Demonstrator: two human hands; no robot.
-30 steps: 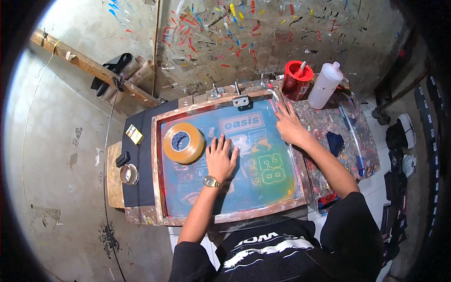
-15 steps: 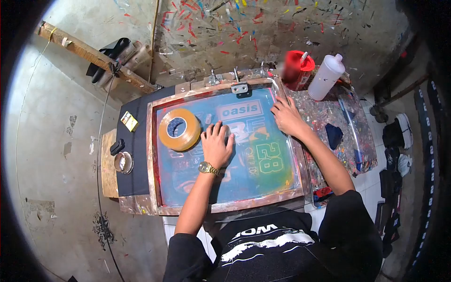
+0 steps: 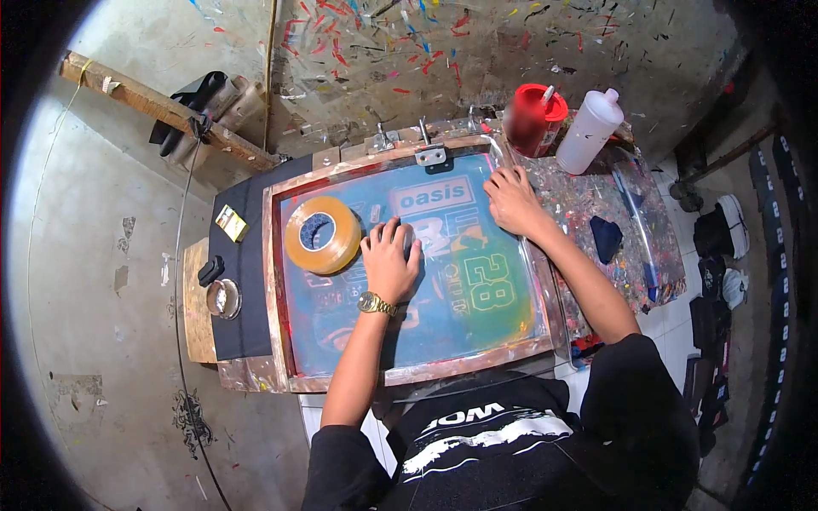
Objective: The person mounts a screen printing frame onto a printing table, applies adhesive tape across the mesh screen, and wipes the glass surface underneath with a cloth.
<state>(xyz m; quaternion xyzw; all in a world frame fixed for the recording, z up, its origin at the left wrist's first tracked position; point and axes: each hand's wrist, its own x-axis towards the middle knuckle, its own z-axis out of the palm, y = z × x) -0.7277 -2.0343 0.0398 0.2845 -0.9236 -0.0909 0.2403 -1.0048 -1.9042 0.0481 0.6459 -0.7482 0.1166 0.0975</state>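
A wooden-framed printing screen (image 3: 336, 336) lies on the table, its blue mesh bearing an "oasis" design and a "28". My left hand (image 3: 389, 260), with a gold watch on the wrist, rests on the mesh, fingers extended and slightly apart, holding nothing. Just left of it a large roll of amber packing tape (image 3: 342, 243) lies flat on the mesh. My right hand (image 3: 515, 204) is at the mesh's upper right border, beside the frame's right rail, with bent fingers and fingertips down on the surface. Nothing is visible in it.
Metal hinge clamps (image 3: 432, 157) hold the frame's far side. A red ink tub (image 3: 535, 123) and a white squeeze bottle (image 3: 590, 134) stand at the back right, near a dark cloth piece (image 3: 606, 239). On the left are a yellow-and-white pack (image 3: 231, 224) and an ashtray (image 3: 224, 299).
My right hand has shifted slightly, its fingers closer together along the right border. My left hand stays on the mesh. The whole view has shifted a little.
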